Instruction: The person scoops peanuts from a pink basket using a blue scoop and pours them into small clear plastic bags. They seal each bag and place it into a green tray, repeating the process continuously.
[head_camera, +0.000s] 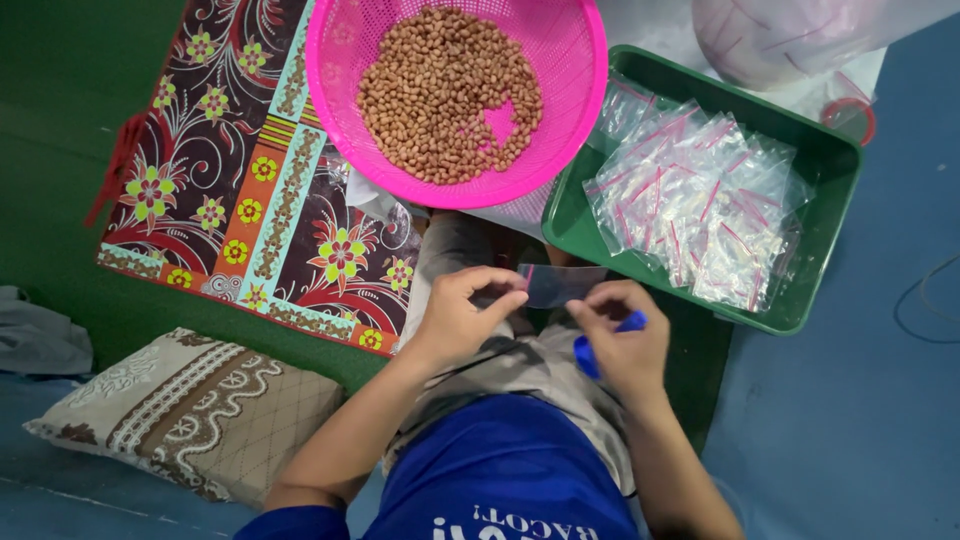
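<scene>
Holding a small clear bag (560, 284) flat between both hands above the lap, the left hand (462, 312) pinches its left end while the right hand (622, 340) pinches the right end, its other fingers curled round a blue scoop (590, 352), below the pink basket (340, 90) of peanuts (445, 95).

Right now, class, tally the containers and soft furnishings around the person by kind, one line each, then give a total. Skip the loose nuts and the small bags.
Pink mesh basket: 1
Green tray: 1
Patterned mat: 1
Cushion: 1
Total: 4
</scene>
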